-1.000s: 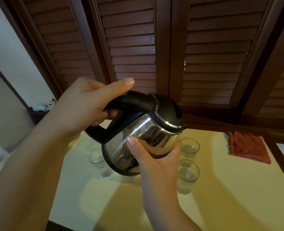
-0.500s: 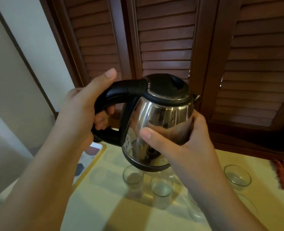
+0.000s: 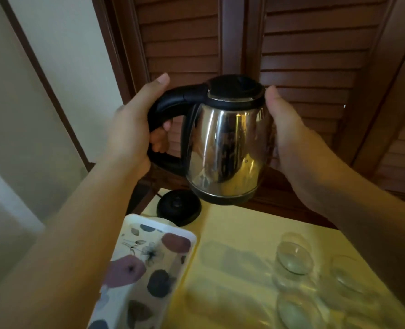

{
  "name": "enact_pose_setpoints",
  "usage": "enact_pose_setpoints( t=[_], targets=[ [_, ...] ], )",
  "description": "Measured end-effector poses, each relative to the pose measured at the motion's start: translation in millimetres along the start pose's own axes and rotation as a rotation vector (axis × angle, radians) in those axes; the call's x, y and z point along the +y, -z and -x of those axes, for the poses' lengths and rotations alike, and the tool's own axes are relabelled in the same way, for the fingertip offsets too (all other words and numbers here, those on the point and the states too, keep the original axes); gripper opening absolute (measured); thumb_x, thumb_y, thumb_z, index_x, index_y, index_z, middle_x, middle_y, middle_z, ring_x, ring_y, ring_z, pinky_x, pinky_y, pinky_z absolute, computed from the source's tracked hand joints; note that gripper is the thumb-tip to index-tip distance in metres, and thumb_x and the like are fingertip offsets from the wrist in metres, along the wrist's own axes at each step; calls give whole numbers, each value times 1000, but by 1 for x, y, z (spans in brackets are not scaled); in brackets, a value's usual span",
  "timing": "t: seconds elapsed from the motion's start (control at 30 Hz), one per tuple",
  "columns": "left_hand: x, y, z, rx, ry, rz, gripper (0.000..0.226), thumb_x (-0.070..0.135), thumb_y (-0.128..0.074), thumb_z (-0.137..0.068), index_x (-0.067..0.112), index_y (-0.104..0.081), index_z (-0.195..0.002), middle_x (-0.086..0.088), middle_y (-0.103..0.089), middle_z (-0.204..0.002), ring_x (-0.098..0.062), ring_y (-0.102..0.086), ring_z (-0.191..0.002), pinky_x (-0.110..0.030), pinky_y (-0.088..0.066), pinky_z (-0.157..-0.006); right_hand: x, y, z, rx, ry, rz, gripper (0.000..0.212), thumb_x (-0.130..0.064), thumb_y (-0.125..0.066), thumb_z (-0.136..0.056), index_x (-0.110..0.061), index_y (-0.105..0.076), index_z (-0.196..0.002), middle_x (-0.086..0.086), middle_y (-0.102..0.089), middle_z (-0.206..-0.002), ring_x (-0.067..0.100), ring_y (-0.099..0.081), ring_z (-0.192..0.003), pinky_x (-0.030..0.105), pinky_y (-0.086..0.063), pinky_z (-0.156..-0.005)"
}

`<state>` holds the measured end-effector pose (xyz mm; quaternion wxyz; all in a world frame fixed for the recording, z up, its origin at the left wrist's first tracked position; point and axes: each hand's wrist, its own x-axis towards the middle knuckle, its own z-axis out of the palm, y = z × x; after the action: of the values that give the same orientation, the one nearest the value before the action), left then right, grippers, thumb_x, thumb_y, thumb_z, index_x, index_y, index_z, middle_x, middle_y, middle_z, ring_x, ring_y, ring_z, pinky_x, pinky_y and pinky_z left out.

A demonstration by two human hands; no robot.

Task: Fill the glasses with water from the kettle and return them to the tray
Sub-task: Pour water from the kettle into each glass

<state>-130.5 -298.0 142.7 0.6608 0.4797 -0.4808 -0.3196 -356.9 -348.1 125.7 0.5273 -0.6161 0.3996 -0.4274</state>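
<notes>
Left hand [image 3: 128, 136]: our fingers [image 3: 160, 138] wrapped fully round the black handle of the kettle [image 3: 223, 148], thumb laid along the top. Kettle upright, held in the air above the back of the tabletop [image 3: 232, 233], lid shut.

Below it: patterned tray [image 3: 149, 262] at the left edge, bare, nothing on it. Black kettle base [image 3: 179, 206] sits just behind the tray, beneath and left of the kettle.

Right hand [image 3: 289, 129]: palm flat against the steel body, loosely curled, steadying rather than gripping; its fingertips are hidden behind the body.

Glasses [image 3: 294, 260] grouped at lower right, well apart from the tray. They're blurred, so we can't tell fill levels for sure; at least two look to have water in them.

Risks, as we judge them:
- Bare palm on the metal wall: if the water's hot, we flinch and drop or slosh.
- Setting down off-centre on the base: kettle tips toward the tray.
- Glasses stand close together; grabbing one could knock a neighbour and spill.
- Wet glass slips on the carry to the tray.

No brand, label or readable writing visible on kettle, base or tray.
</notes>
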Motion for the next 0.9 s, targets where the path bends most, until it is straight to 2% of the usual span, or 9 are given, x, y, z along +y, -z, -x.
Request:
enact_pose_setpoints(
  t=[0.17,0.27,0.33,0.4,0.43,0.53,0.63,0.8,0.9],
  targets=[
    [-53,54,-55,-81,64,-46,42,56,-60,-99,19,-68,-82,0,-53,-64,-14,-41,-47,-25,-37,-50,23,-58,-54,45,-116,12,118,-105,-47,-54,-36,-43,-149,-7,-63,-134,22,-57,-129,55,-37,-116],
    [-92,83,-72,-39,104,-72,44,56,-61,-98,16,-67,-80,-1,-54,-61,-14,-44,-48,-24,-40,-52,45,-93,-75,50,-160,32,83,-83,-40,-93,-25,-33,-153,-10,-54,-117,14,-52,-114,39,-29,-103],
    [-117,98,-78,32,125,-86,44,55,-62,-97,16,-67,-77,0,-55,-60,-13,-47,-48,-23,-40,-51,64,-111,-84,52,-230,80,78,-72,-35,-102,-21,-24,-160,-6,-51,-128,20,-48,-122,35,-24,-99],
    [-140,110,-82,63,147,-64,42,53,-65,-96,16,-67,-77,0,-56,-60,-12,-49,-48,-22,-41,-50,81,-127,-92,48,-273,113,83,-71,-34,-103,-19,-16,-164,4,-45,-150,27,-43,-141,36,-25,-101],
    [-150,116,-84,66,160,-49,40,52,-66,-96,17,-66,-76,0,-57,-60,-12,-49,-48,-21,-41,-49,90,-135,-95,45,-286,125,84,-72,-34,-102,-18,-14,-164,6,-44,-152,27,-43,-141,36,-26,-102],
    [-177,128,-86,81,218,-4,37,50,-71,-92,19,-66,-72,-1,-57,-62,-13,-50,-50,-23,-41,-52,113,-151,-101,54,-310,171,86,-72,-35,-101,-17,-13,-163,5,-44,-153,21,-44,-132,35,-28,-103],
    [-195,132,-86,139,311,52,31,44,-73,-93,19,-64,-79,-2,-59,-70,-16,-51,-59,-28,-40,-59,128,-160,-105,57,-338,167,87,-72,-37,-101,-17,-11,-164,6,-43,-155,26,-43,-141,35,-27,-102],
    [-214,137,-90,198,374,68,28,38,-71,-96,18,-57,-84,-4,-59,-74,-15,-50,-61,-28,-39,-61,144,-170,-110,55,-359,165,79,-67,-39,-102,-17,-19,-159,0,-42,-131,17,-39,-117,35,-27,-98],
    [-223,145,-94,192,397,90,29,41,-73,-94,17,-60,-83,-3,-59,-72,-15,-50,-60,-26,-38,-59,148,-174,-111,32,-358,181,79,-66,-41,-102,-16,-19,-159,5,-45,-143,25,-46,-131,35,-28,-98]
  ],
)
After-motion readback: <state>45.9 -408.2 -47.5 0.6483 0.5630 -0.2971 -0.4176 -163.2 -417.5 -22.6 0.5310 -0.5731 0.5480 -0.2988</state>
